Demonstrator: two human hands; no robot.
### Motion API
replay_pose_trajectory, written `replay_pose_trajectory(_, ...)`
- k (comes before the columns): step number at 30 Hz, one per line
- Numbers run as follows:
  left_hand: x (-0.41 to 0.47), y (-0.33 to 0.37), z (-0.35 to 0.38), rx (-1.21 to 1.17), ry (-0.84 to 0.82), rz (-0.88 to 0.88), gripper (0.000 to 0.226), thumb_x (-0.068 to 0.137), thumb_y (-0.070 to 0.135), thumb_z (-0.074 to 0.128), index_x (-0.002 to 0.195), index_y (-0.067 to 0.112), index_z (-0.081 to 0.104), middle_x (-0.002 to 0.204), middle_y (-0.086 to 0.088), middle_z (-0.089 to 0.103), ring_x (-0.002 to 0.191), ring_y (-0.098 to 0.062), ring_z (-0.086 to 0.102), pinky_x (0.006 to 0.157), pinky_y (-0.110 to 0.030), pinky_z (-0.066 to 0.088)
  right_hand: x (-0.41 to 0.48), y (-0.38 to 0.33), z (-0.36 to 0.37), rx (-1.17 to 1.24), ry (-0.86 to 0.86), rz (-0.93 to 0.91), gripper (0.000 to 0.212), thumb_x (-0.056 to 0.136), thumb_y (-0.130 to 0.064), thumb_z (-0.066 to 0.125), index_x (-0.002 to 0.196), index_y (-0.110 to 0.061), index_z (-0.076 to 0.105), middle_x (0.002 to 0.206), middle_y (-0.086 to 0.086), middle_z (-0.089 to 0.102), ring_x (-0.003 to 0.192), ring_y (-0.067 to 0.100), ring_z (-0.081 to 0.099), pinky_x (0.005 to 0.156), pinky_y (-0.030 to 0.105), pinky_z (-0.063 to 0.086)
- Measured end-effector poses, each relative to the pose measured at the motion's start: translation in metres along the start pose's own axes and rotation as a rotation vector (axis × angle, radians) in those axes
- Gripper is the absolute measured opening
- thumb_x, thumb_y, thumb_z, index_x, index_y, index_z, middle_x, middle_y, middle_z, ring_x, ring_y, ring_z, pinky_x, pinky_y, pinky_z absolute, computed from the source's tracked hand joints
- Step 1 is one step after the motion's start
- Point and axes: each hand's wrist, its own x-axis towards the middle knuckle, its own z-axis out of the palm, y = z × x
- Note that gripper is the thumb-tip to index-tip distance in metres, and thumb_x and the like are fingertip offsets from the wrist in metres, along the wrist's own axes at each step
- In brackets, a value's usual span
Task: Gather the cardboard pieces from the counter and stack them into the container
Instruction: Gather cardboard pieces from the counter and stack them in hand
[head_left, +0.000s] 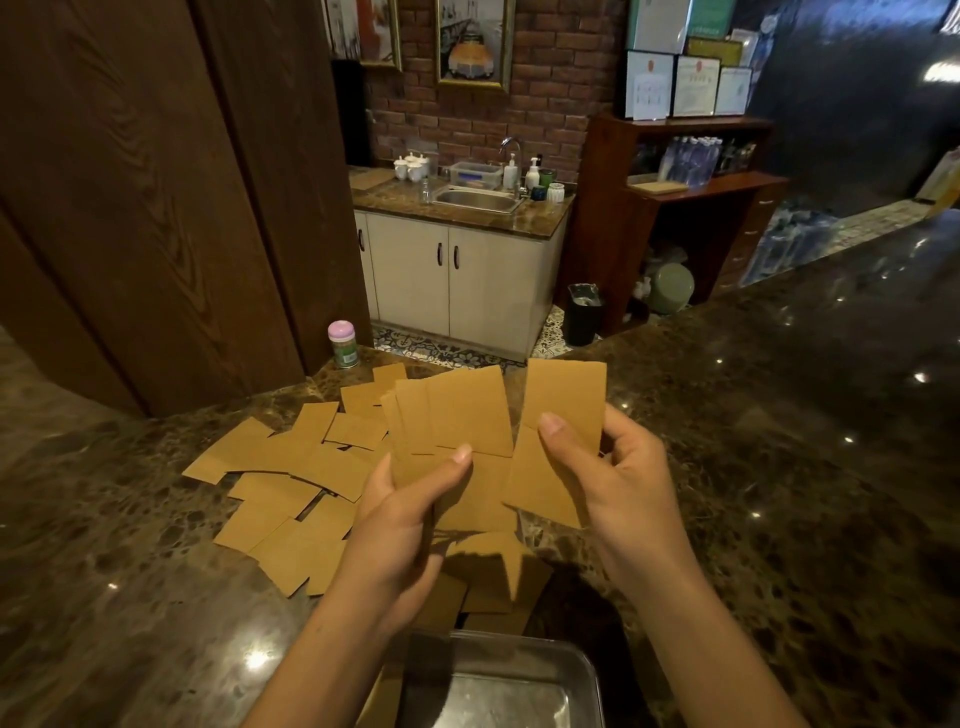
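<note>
My left hand (410, 525) grips a fanned bunch of brown cardboard pieces (457, 415), held upright above the counter. My right hand (618, 478) pinches a separate cardboard piece (563, 400) just to the right of that bunch, thumb on its front. Several more loose cardboard pieces (291, 478) lie scattered on the dark marble counter (779, 493) to the left and beneath my hands. A shiny metal container (587, 670) sits at the counter's near edge below my wrists, with nothing visible inside it.
A small jar with a pink lid (342, 344) stands at the counter's far edge beside a dark wooden panel (156, 208). Beyond the counter are a sink cabinet (467, 280) and a black bin (583, 314) on the floor.
</note>
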Motion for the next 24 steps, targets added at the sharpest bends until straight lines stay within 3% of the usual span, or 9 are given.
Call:
replay_pose_trajectory(4,0.001,-0.001,0.007,0.066,0.005,0.035,0.04,0.08,0.004,0.074,0.117,0.012,0.063,0.105,-0.014,0.078,0.092,-0.025,0.077,0.07,-0.032,0.062,-0.008,0.005,0.005,0.009,-0.11,0.098,0.025,0.097,-0.022,0.068,0.122,-0.025,0.073,0.11,0.001,0.081,0.101,0.022,0.077,0.078,0.033,0.063)
replay_pose_trajectory(7,0.0,-0.001,0.008,0.068,-0.04,-0.001,0.032,0.084,0.011,0.07,0.116,0.012,0.065,0.099,-0.01,0.08,0.085,-0.02,0.077,0.065,-0.03,0.061,-0.009,0.009,0.009,0.045,-0.115,0.126,0.024,0.098,-0.022,0.067,0.122,-0.025,0.073,0.11,0.003,0.08,0.099,0.022,0.078,0.072,0.029,0.062)
replay_pose_trajectory(10,0.0,0.002,0.004,0.027,-0.087,-0.038,0.036,0.084,0.016,0.064,0.119,0.01,0.065,0.102,-0.011,0.078,0.087,-0.024,0.074,0.067,-0.036,0.06,-0.005,0.007,0.007,0.095,-0.033,0.101,0.022,0.099,-0.018,0.066,0.117,-0.029,0.073,0.112,0.0,0.08,0.103,0.02,0.077,0.079,0.036,0.065)
replay_pose_trajectory(13,0.002,0.003,0.0,0.049,-0.036,-0.007,0.042,0.076,0.014,0.07,0.117,0.013,0.063,0.098,-0.007,0.08,0.083,-0.02,0.077,0.062,-0.032,0.06,-0.001,0.005,0.001,0.14,0.014,0.084,0.022,0.101,-0.014,0.063,0.116,-0.027,0.072,0.114,0.001,0.08,0.106,0.021,0.077,0.087,0.041,0.064)
replay_pose_trajectory(17,0.003,0.004,0.002,0.09,-0.028,0.036,0.048,0.073,0.01,0.075,0.119,0.013,0.061,0.101,-0.007,0.08,0.09,-0.022,0.077,0.069,-0.03,0.061,-0.004,0.002,0.0,0.166,-0.069,0.118,0.03,0.095,-0.02,0.065,0.125,-0.022,0.069,0.115,0.002,0.08,0.105,0.02,0.077,0.081,0.032,0.065)
replay_pose_trajectory(21,0.004,0.001,0.007,0.152,-0.04,0.067,0.049,0.075,0.014,0.077,0.121,0.013,0.061,0.105,-0.008,0.079,0.098,-0.025,0.076,0.073,-0.03,0.061,-0.004,0.006,0.002,0.154,-0.116,0.164,0.042,0.084,-0.027,0.069,0.126,-0.017,0.07,0.114,0.006,0.08,0.104,0.024,0.077,0.08,0.035,0.064)
replay_pose_trajectory(24,0.001,0.002,0.007,0.057,-0.074,-0.012,0.035,0.084,0.018,0.067,0.119,0.013,0.063,0.096,-0.003,0.08,0.083,-0.016,0.077,0.062,-0.028,0.06,-0.001,0.005,0.001,0.164,-0.097,0.187,0.034,0.09,-0.024,0.068,0.124,-0.022,0.07,0.114,0.003,0.08,0.103,0.021,0.077,0.078,0.036,0.062)
